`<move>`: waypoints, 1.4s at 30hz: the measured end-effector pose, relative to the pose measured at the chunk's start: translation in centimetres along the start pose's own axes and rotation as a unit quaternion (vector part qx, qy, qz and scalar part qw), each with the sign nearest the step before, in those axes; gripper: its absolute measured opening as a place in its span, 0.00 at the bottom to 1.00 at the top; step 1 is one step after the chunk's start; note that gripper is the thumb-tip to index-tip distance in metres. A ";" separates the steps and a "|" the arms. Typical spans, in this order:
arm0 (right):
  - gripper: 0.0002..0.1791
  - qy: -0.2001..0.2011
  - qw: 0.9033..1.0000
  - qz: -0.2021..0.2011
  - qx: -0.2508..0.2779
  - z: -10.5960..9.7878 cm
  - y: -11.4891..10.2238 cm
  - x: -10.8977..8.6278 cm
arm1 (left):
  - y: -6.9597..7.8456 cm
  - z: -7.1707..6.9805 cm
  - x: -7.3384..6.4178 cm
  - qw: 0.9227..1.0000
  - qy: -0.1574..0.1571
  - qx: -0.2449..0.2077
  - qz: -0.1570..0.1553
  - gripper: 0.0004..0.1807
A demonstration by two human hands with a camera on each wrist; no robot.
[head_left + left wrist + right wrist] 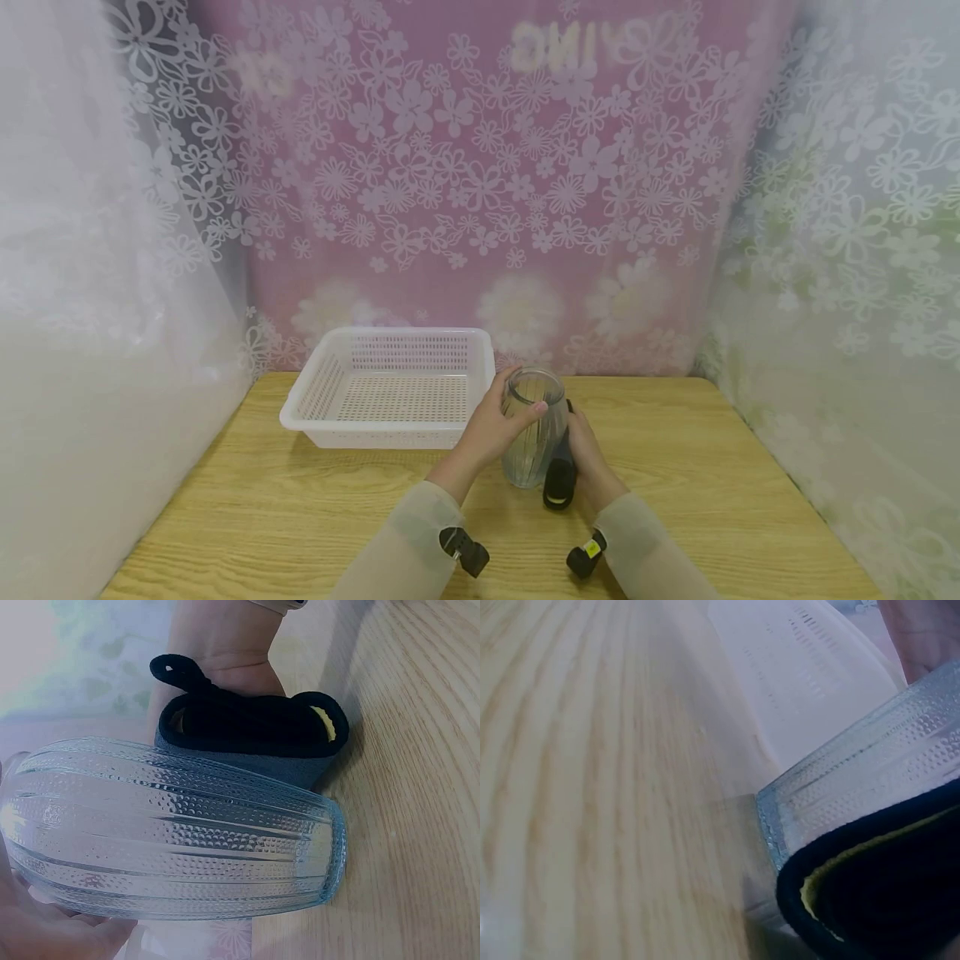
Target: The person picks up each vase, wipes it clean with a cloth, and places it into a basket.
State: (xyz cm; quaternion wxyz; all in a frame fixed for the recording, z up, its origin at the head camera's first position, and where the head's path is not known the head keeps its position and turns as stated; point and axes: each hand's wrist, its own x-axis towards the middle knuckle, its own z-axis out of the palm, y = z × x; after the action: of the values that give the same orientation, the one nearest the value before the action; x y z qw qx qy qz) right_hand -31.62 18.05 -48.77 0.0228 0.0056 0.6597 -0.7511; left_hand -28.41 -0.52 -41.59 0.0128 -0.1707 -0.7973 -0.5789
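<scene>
A ribbed clear glass vase (525, 454) with dimpled sides stands tilted near the middle of the table. My left hand (491, 425) grips its upper part, thumb across the front near the rim and fingers behind. Against the vase's right side, my right hand (590, 458) holds a folded grey cloth piece (559, 479) with thick black edging. In the left wrist view, this folded piece (247, 754) shows a black hanging loop and a bit of yellow lining; it overlaps the glass (187, 847). Most of my right fingers are hidden behind the cloth.
Just left of my left hand sits a white perforated plastic basket (390, 437) on the wood-grain table (247, 517). Flower-patterned curtains (480, 167) hang behind the table and along both sides. Each sleeve carries a small black wrist camera (465, 550).
</scene>
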 end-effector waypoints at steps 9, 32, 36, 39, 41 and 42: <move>0.32 -0.003 0.999 0.021 -0.047 -0.5 -0.3 0.3 | -0.1 0.1 0.2 1.000 0.000 0.000 0.000 0.43; 0.33 0.032 0.992 -0.012 -0.124 -1.5 -6.3 -1.9 | -0.3 0.1 0.2 1.000 -0.001 0.007 -0.001 0.43; 0.35 0.041 0.991 -0.027 -0.122 -1.1 -7.3 -2.7 | -0.3 0.0 0.1 1.000 0.000 0.005 -0.002 0.43; 0.36 0.050 0.991 -0.039 -0.117 -0.8 -7.9 -3.3 | -0.2 0.0 0.1 1.000 0.000 0.005 -0.004 0.43; 0.35 0.054 0.991 -0.057 -0.111 -0.6 -8.4 -3.6 | -0.2 0.0 0.1 1.000 -0.001 0.005 -0.005 0.43; 0.34 0.057 0.990 -0.067 -0.109 -0.5 -8.6 -3.7 | -0.2 0.1 0.1 1.000 -0.001 0.004 -0.005 0.43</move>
State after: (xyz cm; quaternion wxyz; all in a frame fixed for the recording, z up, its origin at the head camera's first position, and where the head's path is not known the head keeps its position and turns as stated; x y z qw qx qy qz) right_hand -28.26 19.77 -40.20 -0.0650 0.0013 0.7367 -0.6731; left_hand -28.55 -0.49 -41.77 0.0098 -0.1668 -0.8006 -0.5754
